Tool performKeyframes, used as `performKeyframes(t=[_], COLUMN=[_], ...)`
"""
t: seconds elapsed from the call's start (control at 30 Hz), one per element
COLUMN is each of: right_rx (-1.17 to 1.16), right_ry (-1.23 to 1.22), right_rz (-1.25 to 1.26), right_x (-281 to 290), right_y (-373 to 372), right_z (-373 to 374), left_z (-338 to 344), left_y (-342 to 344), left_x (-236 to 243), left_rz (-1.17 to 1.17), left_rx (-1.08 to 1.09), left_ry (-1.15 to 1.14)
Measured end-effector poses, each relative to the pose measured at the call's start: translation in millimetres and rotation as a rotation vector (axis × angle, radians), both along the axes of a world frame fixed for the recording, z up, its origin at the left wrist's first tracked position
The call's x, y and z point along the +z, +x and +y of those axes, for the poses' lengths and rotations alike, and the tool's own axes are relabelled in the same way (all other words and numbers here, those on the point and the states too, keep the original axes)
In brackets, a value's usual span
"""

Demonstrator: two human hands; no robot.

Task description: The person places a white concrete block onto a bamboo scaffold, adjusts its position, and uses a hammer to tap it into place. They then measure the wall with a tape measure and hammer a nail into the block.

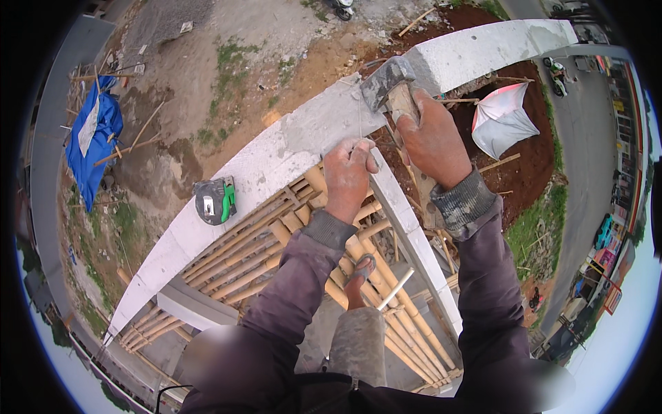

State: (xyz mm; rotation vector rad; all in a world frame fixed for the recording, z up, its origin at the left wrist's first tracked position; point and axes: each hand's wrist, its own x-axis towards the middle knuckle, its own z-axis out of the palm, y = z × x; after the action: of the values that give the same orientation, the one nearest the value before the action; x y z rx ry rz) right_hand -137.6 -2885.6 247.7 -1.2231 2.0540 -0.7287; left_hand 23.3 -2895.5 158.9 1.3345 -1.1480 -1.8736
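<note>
Tape measure on ledge beside hands.

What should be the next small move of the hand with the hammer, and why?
Probably a short, light tap downward. The right hand holds the hammer raised just above the white concrete wall, while the left hand pinches something small, too small to identify, on the wall's edge right below the hammer head, fingers close by.

Left hand pinched, right hand clenched, both arms outstretched.
</note>
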Motion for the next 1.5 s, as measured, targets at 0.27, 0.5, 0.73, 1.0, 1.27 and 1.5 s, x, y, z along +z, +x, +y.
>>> performKeyframes(t=[0.27,0.5,0.73,1.0,1.27,1.5], right_rx=[0.051,0.064,0.034,0.007,-0.058,-0.003], right_ry=[-0.057,-0.071,-0.078,-0.059,-0.134,-0.334], right_rz=[0.179,0.158,0.176,0.138,0.280,0.464], right_x=[5.9,3.8,-0.8,12.1,21.5,-13.3], right_y=[10.5,11.7,10.4,22.0,16.3,14.1], right_z=[-0.5,2.1,0.1,4.6,-5.3,-12.3], left_z=[-1.2,-1.4,-2.3,-5.0,-0.7,2.7], left_y=[-2.8,-0.6,0.5,1.9,-51.7,-55.6], left_x=[-2.4,0.3,-2.1,-0.3,11.4,-0.1], left_rz=[0.003,-0.030,0.029,-0.023,-0.223,-0.269], left_rx=[0.018,-0.014,-0.020,-0.064,-0.143,-0.098], left_ry=[-0.033,-0.064,0.001,-0.054,-0.390,-0.383])
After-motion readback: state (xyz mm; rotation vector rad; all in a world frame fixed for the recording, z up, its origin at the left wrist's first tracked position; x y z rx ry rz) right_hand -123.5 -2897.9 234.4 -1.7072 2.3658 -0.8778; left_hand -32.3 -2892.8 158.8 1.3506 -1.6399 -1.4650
